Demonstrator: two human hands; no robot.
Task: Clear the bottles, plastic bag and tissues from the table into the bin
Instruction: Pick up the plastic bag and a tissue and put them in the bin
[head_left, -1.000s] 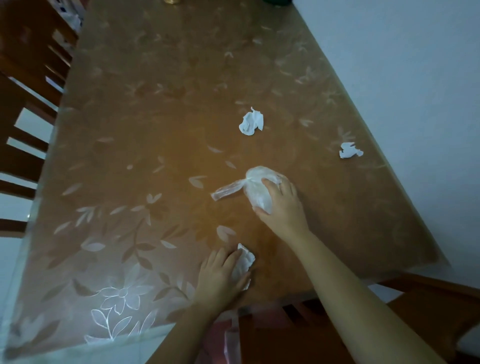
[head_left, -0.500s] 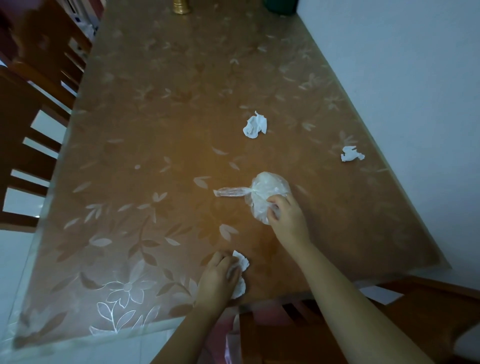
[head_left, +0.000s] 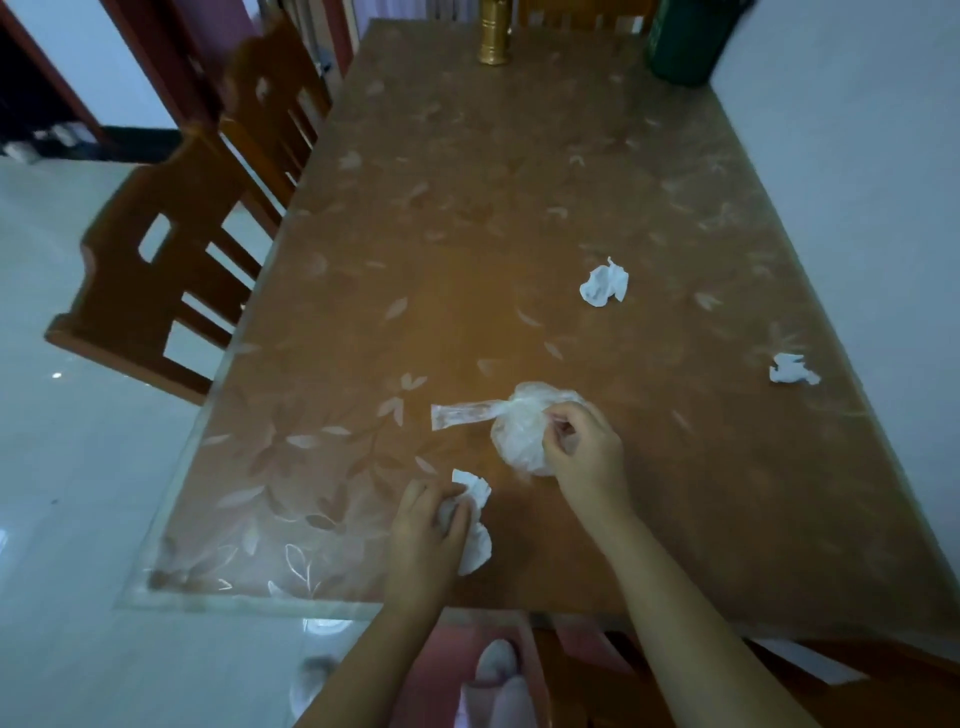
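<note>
A brown table (head_left: 467, 218) with a clear leaf-patterned cover fills the view. My right hand (head_left: 584, 457) pinches a crumpled clear plastic bag (head_left: 514, 431), whose twisted tail points left. My left hand (head_left: 426, 530) is closed around a white tissue (head_left: 475, 525) near the table's front edge. A second crumpled tissue (head_left: 604, 283) lies further back on the right. A third, smaller tissue (head_left: 792, 369) lies close to the right edge by the wall. I see no bottles on the near part of the table.
A gold object (head_left: 494, 36) and a dark green container (head_left: 685, 41) stand at the far end. Wooden chairs (head_left: 171, 249) line the left side. A white wall (head_left: 857, 182) runs along the right. A pink thing with white plastic (head_left: 493, 680) sits below the front edge.
The view has tilted up and shows the far end of the table. My right hand's fingers have bunched on the bag. My left hand has gathered the tissue off the surface.
</note>
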